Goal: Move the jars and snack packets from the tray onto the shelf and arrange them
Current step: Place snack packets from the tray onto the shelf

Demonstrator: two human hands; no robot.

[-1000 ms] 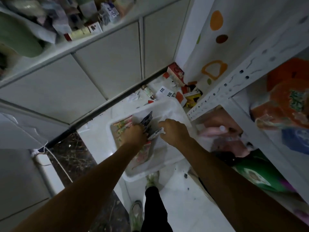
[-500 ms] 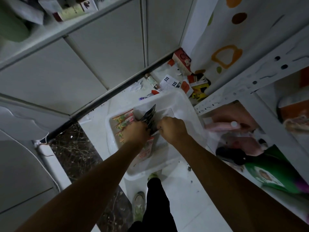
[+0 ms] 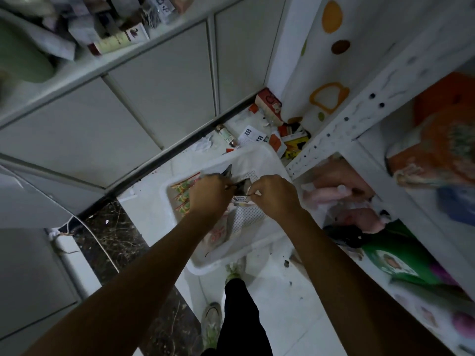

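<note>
Snack packets (image 3: 232,176): dark bunch, over far half of the tray (image 3: 203,268), between my hands. Left hand (image 3: 209,195) grips the bunch, tips pointing away from me; right hand (image 3: 273,196) pinches a pale packet (image 3: 240,199). Shelf (image 3: 341,129) stands right, nearer my right hand.

We look down, in dim light, at a white tiled floor (image 3: 282,304) with a dark speckled strip (image 3: 133,253) on the left. Pale grey cabinet doors (image 3: 159,80) stand beyond, under a cluttered counter (image 3: 115,57). At right is a white perforated metal shelf (image 3: 359,116), beside a white wall (image 3: 372,47) with orange and brown shapes.
</note>
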